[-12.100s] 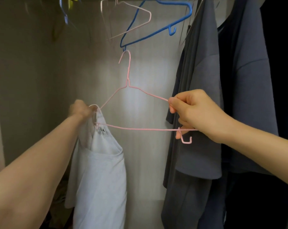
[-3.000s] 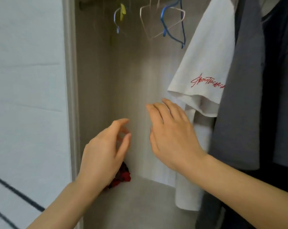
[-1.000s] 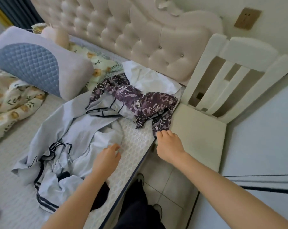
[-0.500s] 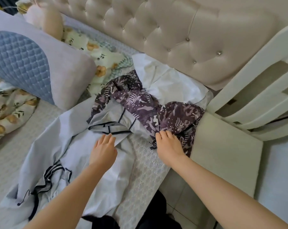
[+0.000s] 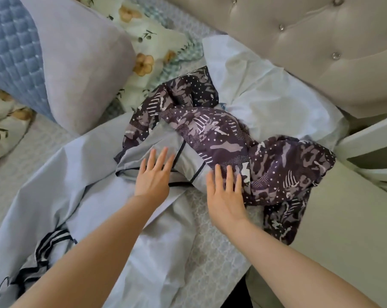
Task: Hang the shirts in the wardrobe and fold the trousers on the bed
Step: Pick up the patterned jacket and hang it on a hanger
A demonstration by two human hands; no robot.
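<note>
A crumpled dark purple patterned garment [image 5: 243, 143] lies at the bed's right edge, partly over a pale blue garment with dark stripes [image 5: 77, 196] that spreads to the left. A white garment [image 5: 265, 94] is bunched behind them against the headboard. My left hand [image 5: 153, 174] lies with straight, spread fingers on a fold of the pale blue garment. My right hand [image 5: 227, 194] has straight fingers whose tips touch the edge of the purple garment. Neither hand holds anything.
A blue and grey quilted pillow [image 5: 54, 63] and floral bedding [image 5: 148, 43] lie at the back left. The tufted beige headboard [image 5: 310, 41] runs along the back right. A cream chair [image 5: 354, 207] stands against the bed's right side.
The view went from the wardrobe to the bed. Over the last second both hands have reached forward onto the clothes pile, and their fingers have spread flat.
</note>
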